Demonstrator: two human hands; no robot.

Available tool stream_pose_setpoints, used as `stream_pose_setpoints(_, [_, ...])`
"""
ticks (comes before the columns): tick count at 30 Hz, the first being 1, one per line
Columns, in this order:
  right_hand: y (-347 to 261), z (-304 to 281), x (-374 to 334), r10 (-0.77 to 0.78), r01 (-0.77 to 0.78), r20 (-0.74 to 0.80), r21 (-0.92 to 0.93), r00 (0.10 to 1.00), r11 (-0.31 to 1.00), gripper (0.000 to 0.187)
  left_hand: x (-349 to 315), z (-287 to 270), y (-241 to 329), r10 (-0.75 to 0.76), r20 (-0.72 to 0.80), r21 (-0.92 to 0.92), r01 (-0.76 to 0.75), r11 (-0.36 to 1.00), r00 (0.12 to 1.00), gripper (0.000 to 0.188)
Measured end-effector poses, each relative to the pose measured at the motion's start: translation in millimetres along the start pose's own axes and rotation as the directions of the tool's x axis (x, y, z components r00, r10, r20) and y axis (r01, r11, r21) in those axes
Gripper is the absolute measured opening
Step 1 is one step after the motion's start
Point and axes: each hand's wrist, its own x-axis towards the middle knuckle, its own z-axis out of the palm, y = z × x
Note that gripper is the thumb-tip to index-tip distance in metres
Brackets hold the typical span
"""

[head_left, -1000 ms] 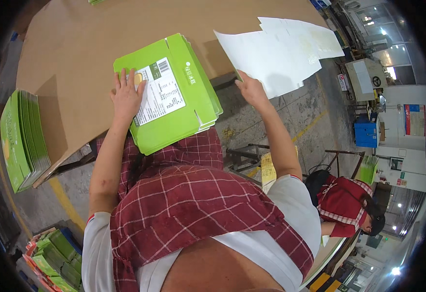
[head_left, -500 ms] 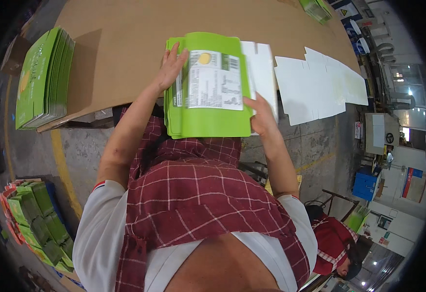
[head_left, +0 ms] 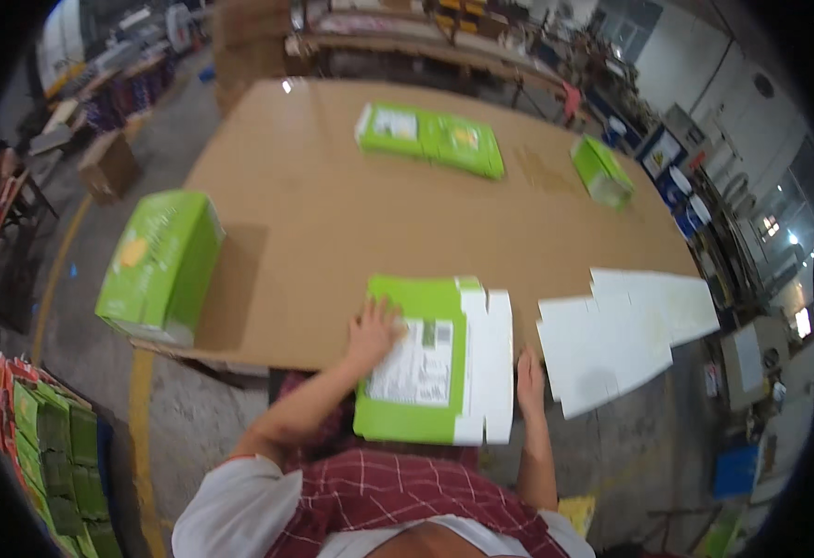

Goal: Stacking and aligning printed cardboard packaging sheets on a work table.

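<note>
I'm pressing my left hand (head_left: pixel 374 330), fingers spread wide, onto the green carton (head_left: pixel 421 372) overhanging the cardboard table (head_left: pixel 333 223) edge; my right hand (head_left: pixel 529 377), open, is steadying its white flap (head_left: pixel 486 363). It's risking tipping off toward me.

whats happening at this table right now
A person in a red checked apron works at a big cardboard-topped table. Their left hand presses on a flat green carton at the near edge; the right hand rests beside its white flap. White flat sheets lie to the right, a stack of green cartons stands at the left, and more green cartons lie further back.
</note>
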Motion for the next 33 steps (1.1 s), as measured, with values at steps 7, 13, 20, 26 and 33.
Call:
stream_pose_setpoints(7, [-79.2,54.1,66.2,-0.256,0.193,0.275,0.235,0.927,0.952,0.052,4.7,-1.2,2.2,-0.014,-0.041,-0.054,0.012,0.998,0.999,0.049])
stream_pose_setpoints(13, [-73.1,100.3,25.8,-0.301,0.525,0.438,-0.599,0.847,0.605,0.062,14.0,-24.6,6.5,-0.006,-0.018,-0.033,0.005,0.999,1.0,0.048])
stream_pose_setpoints(20, [-74.8,60.8,-110.1,-0.354,0.598,0.511,-0.464,0.783,0.654,0.052,8.4,-21.5,0.8,-0.005,0.018,-0.022,0.005,1.0,1.0,0.049])
stream_pose_setpoints(26, [-26.8,-61.3,-6.3,-0.25,0.094,-0.182,-0.599,0.951,0.795,0.062,19.1,-26.6,-10.8,0.024,-0.059,-0.072,-0.028,0.997,0.998,0.046])
stream_pose_setpoints(33, [40.7,-69.3,25.2,0.29,-0.195,-0.051,-0.848,0.956,0.493,0.058,29.7,-29.0,-0.1,0.035,0.023,-0.149,-0.031,0.988,0.999,0.046])
